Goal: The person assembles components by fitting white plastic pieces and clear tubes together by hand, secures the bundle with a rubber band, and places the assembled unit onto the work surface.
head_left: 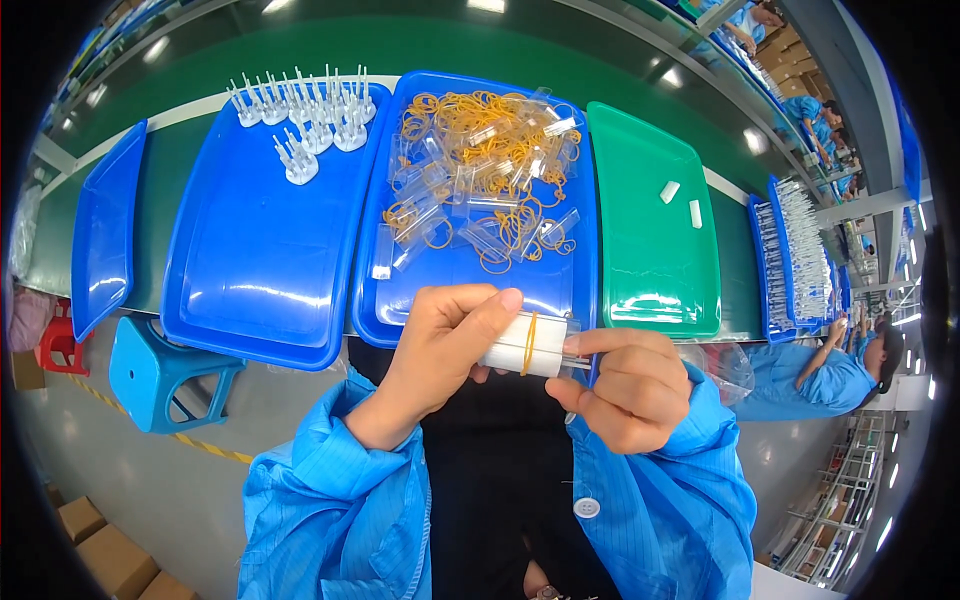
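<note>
Currently, your left hand and right hand fingers both gripping a banded bundle of clear tubes, just below the middle blue tray of rubber bands.

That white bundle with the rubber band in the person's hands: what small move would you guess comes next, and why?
Probably setting the bundle down in a tray, since one rubber band already circles it and both the left hand and right hand pinch it.

Green workbench spans the top, ceiling lights glaring off it. Grey floor, yellow floor line. Blue plastic stool below the bench's near edge. Cardboard boxes bottom-left corner.
</note>
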A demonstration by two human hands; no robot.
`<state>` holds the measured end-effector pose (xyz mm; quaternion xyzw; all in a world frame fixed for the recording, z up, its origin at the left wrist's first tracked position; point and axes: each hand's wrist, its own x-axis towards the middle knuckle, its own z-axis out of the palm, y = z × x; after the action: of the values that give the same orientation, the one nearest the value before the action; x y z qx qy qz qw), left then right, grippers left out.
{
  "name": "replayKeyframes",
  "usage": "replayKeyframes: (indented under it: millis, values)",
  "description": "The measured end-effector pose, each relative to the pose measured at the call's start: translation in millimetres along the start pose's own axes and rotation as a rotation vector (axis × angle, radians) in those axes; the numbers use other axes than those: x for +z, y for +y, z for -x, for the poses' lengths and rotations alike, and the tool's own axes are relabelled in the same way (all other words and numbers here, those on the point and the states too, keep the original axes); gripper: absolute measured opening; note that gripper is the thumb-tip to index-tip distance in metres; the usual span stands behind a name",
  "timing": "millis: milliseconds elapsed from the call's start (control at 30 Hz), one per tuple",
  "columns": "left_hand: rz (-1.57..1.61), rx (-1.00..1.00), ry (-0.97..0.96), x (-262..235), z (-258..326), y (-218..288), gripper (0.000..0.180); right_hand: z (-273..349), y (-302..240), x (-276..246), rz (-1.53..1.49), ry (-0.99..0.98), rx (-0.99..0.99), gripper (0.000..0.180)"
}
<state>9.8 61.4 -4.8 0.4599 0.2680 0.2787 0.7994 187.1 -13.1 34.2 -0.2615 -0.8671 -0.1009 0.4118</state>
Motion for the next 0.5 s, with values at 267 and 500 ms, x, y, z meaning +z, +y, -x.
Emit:
replayKeyframes:
  millis: [267, 500]
  values:
    - [0.014, -0.017, -0.023, -1, -2, 1, 0.041, 4, -6, 3, 0.046, 0.046, -0.013, 0.035]
    - [0.020, -0.019, -0.007, -3, -3, 0, 0.040, -5, -2, -1, -0.014, -0.076, 0.024, 0.033]
